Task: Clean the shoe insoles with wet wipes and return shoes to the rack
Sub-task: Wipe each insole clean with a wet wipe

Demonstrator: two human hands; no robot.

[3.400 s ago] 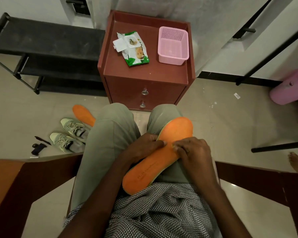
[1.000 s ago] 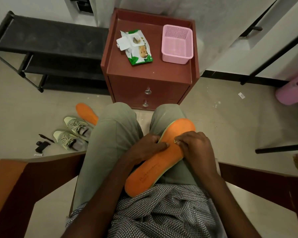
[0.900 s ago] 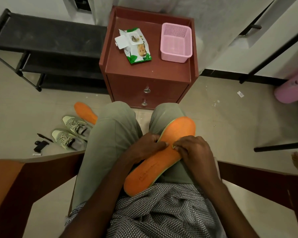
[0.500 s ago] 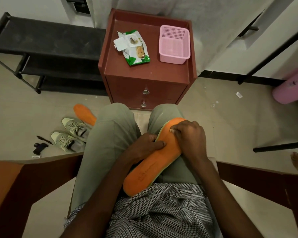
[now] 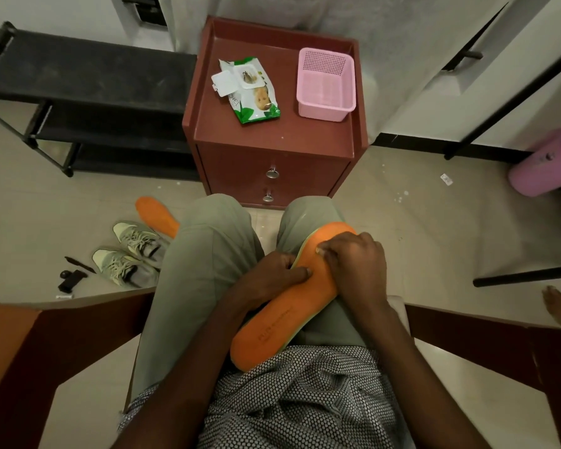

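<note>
your left hand (image 5: 266, 275) fingers pinch the left edge of the orange insole (image 5: 289, 306) on your right thigh; your right hand (image 5: 357, 264) curls over its far part. the wipes pack (image 5: 250, 90) lies on the cabinet (image 5: 272, 137), the shoes (image 5: 127, 251) on the floor at left.

A home entryway: black shoe rack (image 5: 88, 76), wooden bedside cabinet (image 5: 272, 147), tiled floor (image 5: 418, 228).

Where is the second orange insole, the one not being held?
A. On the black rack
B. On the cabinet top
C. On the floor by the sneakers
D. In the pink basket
C: the loose insole lies on the floor beside the sneakers, left of the person's knee.
</note>
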